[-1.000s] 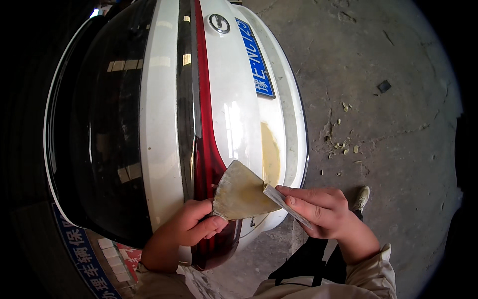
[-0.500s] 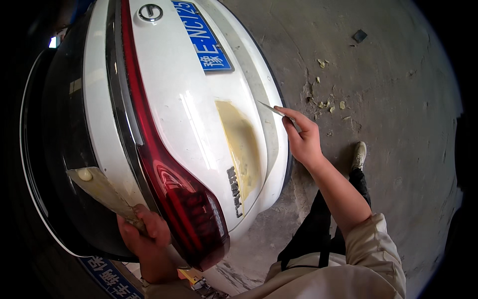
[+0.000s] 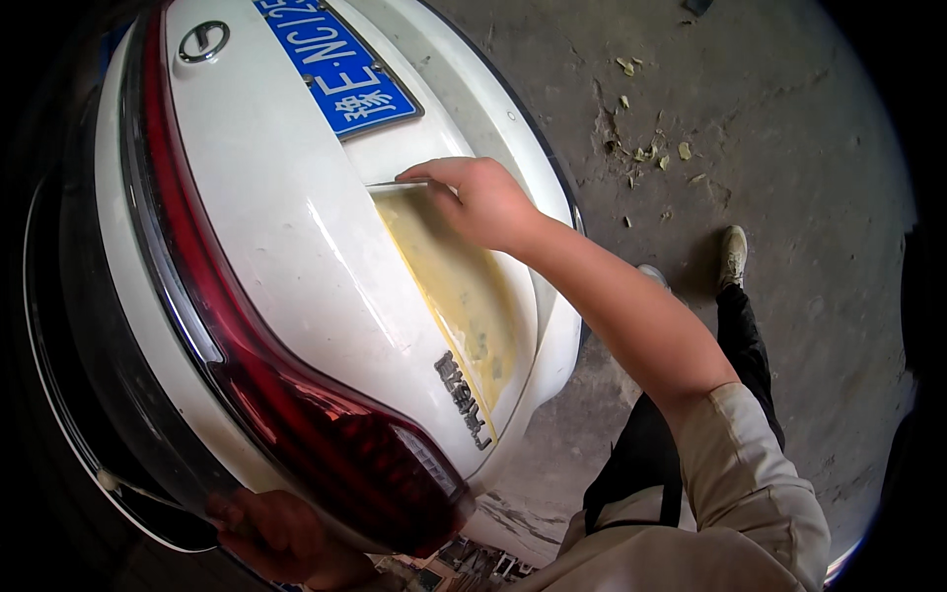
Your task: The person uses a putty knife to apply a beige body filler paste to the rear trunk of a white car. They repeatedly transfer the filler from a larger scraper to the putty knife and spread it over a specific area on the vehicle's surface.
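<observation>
1. Top, at five o'clock: plain beige cloth [image 3: 666,560].
2. Sleeve [image 3: 750,449], at four o'clock: beige, loose, creased, ending near the elbow.
3. Trousers [image 3: 641,449], between four and five: black.
4. Dark band [image 3: 673,483], at five o'clock: narrow, against paler cloth.
5. Shoe [image 3: 733,259], at three o'clock: off-white, rounded toe.
6. Right hand [image 3: 485,202], at twelve; left hand [image 3: 281,528], at seven: both bare.

floor [image 3: 819,187]: was grey, cracked and stained | pale yellowish chips [image 3: 685,151]: lay scattered, most of them clustered beside a rough, pitted patch [image 3: 607,126] | dark flat piece [image 3: 696,6]: lay well apart from the chips, partly cut off by the upper edge of view | light-coloured shoe [image 3: 733,255]: stood near the chips
</observation>
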